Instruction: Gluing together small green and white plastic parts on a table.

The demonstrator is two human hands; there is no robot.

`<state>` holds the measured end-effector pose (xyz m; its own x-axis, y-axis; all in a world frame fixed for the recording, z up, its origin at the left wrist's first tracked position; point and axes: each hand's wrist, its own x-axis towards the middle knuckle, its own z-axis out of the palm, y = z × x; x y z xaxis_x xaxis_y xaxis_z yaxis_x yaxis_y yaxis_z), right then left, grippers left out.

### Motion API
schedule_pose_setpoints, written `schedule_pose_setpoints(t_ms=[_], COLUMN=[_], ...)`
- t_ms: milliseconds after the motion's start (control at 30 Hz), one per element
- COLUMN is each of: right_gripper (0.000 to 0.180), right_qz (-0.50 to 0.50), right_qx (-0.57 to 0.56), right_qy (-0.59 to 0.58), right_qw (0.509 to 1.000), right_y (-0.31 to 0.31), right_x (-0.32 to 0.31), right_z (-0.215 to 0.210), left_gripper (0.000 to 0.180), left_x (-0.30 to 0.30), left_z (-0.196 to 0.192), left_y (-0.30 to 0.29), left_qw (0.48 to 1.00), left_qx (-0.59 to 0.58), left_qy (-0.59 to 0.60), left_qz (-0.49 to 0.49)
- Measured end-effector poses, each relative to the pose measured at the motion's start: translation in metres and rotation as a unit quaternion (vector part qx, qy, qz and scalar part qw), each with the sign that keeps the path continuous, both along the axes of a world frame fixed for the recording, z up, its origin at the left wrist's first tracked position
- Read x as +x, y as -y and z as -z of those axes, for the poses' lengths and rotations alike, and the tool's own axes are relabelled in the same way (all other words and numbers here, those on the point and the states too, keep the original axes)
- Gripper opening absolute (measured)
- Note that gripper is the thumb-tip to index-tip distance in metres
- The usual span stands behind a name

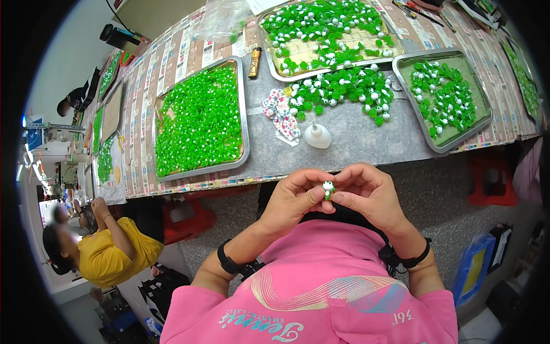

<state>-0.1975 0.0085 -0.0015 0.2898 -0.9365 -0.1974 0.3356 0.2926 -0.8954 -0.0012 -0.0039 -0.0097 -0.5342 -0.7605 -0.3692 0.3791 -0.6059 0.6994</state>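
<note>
Small green-and-white figurine with a round, dark-spotted head (329,188): held upright in front of the pink shirt (338,252), just off the table edge. It is gripped narrowly at its left side by the thumb and fingers of the left hand (293,198); its right side is pinched likewise by the right hand (369,194).

Beyond the hands, a squat white plastic bottle (318,137) is stood on a grey sheet (266,156), near a floral cloth scrap (281,114) and a loose heap of green and white pieces (338,93).

Left: a metal-rimmed tray (243,109) is filled with small green pieces. Right: a green-lined metal tray (466,135) is partly covered with white-headed ones.
</note>
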Motion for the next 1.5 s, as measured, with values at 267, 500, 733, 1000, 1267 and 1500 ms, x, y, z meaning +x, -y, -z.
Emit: schedule_pose_setpoints(t_ms=[267,500,733,1000,1267,1500], right_gripper=[0.02,0.022,0.022,0.02,0.023,0.021], right_qz=[0.007,0.039,0.027,-0.011,-0.011,-0.005], right_qx=[0.015,-0.016,0.029,0.068,0.08,0.082], right_qy=[0.019,-0.041,0.01,0.105,0.123,0.11], right_qw=[1.0,0.998,0.999,0.992,0.989,0.991], right_y=[-0.001,-0.005,-0.002,0.005,0.005,0.002], right_x=[0.004,0.013,0.012,0.004,0.0,0.002], right_z=[-0.008,-0.011,-0.007,-0.002,-0.002,0.002], left_gripper=[0.019,0.015,0.014,0.022,0.023,0.023], left_x=[-0.004,-0.009,-0.008,-0.006,-0.002,-0.005], left_z=[0.007,0.026,0.031,0.023,0.007,0.004], left_y=[-0.004,-0.01,-0.01,-0.005,0.001,-0.002], left_qw=[0.998,0.986,0.989,0.994,0.982,0.981], left_qx=[-0.052,0.006,-0.044,-0.082,-0.183,-0.184], left_qy=[0.006,-0.16,-0.131,-0.059,0.046,0.061], left_qz=[-0.017,-0.038,-0.052,-0.031,-0.027,-0.03])
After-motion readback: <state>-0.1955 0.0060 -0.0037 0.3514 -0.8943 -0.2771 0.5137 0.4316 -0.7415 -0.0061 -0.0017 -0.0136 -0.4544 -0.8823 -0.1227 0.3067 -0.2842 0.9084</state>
